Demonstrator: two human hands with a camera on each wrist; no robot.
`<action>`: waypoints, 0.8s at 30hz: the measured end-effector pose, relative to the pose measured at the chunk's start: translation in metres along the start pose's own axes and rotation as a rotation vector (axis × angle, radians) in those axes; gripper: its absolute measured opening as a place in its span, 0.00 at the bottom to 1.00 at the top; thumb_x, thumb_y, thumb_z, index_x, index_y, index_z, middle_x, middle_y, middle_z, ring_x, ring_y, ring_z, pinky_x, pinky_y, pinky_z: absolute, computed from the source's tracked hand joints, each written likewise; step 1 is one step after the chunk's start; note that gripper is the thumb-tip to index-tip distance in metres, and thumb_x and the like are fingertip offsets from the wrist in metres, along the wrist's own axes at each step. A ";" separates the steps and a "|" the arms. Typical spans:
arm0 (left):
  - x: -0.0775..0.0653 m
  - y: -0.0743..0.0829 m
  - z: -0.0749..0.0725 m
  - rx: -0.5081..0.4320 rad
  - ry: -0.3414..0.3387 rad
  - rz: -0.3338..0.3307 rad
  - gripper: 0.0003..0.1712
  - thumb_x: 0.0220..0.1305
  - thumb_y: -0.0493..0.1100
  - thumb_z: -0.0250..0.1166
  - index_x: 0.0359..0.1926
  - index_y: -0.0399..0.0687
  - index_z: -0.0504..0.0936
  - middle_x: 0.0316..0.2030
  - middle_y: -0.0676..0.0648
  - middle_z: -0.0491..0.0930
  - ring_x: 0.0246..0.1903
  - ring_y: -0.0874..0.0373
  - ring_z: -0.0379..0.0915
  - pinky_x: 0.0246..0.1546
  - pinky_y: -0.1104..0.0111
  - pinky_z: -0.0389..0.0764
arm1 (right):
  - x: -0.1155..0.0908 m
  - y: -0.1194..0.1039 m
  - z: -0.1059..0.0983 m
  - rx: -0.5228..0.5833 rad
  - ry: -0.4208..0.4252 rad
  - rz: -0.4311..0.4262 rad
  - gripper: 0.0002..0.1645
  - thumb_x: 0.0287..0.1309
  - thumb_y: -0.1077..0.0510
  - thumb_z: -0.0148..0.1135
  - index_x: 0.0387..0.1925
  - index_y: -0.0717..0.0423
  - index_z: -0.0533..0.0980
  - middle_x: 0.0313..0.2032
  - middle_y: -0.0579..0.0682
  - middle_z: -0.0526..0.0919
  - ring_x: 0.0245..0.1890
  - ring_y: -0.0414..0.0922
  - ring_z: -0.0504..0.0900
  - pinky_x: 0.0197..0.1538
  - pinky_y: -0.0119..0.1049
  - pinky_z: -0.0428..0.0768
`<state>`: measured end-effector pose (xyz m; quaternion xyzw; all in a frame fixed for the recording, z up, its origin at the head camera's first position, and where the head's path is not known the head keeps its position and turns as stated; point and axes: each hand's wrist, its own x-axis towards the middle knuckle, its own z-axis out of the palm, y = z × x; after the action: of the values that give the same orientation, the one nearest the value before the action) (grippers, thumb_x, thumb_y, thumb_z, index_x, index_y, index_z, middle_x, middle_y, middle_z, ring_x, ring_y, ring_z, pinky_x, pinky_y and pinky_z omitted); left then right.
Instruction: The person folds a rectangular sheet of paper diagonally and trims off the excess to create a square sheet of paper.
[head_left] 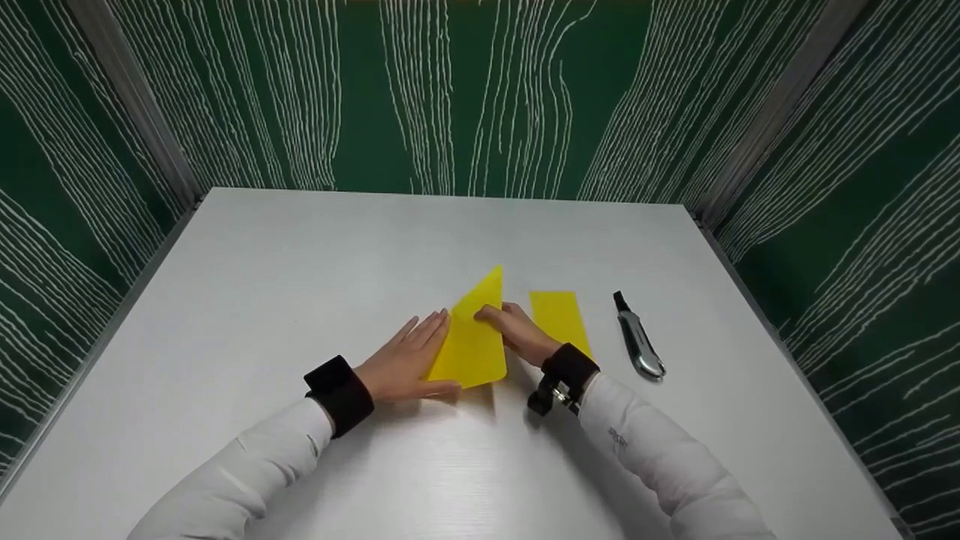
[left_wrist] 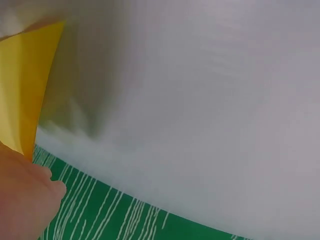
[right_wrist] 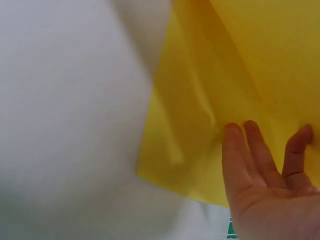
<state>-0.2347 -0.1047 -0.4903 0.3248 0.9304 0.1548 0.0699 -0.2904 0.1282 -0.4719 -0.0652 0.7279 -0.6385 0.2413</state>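
Note:
A yellow sheet of paper (head_left: 474, 341) is bent up from the white table, its pointed top corner raised. My left hand (head_left: 409, 358) lies against the sheet's left side with its fingers straight and spread. From the right, my right hand (head_left: 521, 330) pinches the sheet, thumb on the face toward me and the other fingers behind it. In the right wrist view those fingers (right_wrist: 254, 150) reach up against the yellow paper (right_wrist: 200, 110), which shows slanting creases. The left wrist view catches only an edge of the paper (left_wrist: 30, 75).
To the right of my right hand lies a yellow paper strip (head_left: 559, 319), partly covered by the hand and wristband. Farther right is a box cutter (head_left: 639, 341) with a grey handle and black tip. Green walls with white lines (head_left: 517, 97) border the white table (head_left: 337, 247).

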 end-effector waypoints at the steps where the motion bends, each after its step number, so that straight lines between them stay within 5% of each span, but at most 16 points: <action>1: -0.001 0.002 -0.003 0.001 0.014 0.007 0.62 0.69 0.73 0.54 0.82 0.37 0.38 0.84 0.40 0.38 0.84 0.48 0.35 0.84 0.50 0.39 | -0.001 -0.001 -0.001 0.019 -0.017 -0.016 0.18 0.71 0.55 0.50 0.54 0.63 0.75 0.37 0.43 0.87 0.38 0.36 0.85 0.45 0.26 0.83; 10: -0.007 0.007 -0.012 0.080 0.164 0.055 0.57 0.72 0.70 0.52 0.82 0.39 0.39 0.84 0.42 0.42 0.84 0.49 0.39 0.84 0.50 0.40 | -0.006 -0.004 -0.008 0.154 -0.156 -0.072 0.14 0.74 0.54 0.43 0.53 0.55 0.71 0.42 0.42 0.85 0.42 0.37 0.85 0.50 0.29 0.83; 24: -0.009 0.015 -0.011 0.148 0.232 0.071 0.50 0.77 0.66 0.48 0.82 0.39 0.42 0.84 0.43 0.44 0.83 0.50 0.42 0.84 0.48 0.42 | -0.013 -0.003 -0.016 0.150 -0.096 -0.065 0.18 0.67 0.50 0.46 0.52 0.54 0.67 0.41 0.42 0.80 0.40 0.36 0.82 0.47 0.29 0.82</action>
<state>-0.2208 -0.1017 -0.4749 0.3418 0.9290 0.1249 -0.0679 -0.2867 0.1473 -0.4648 -0.1008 0.6633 -0.6947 0.2593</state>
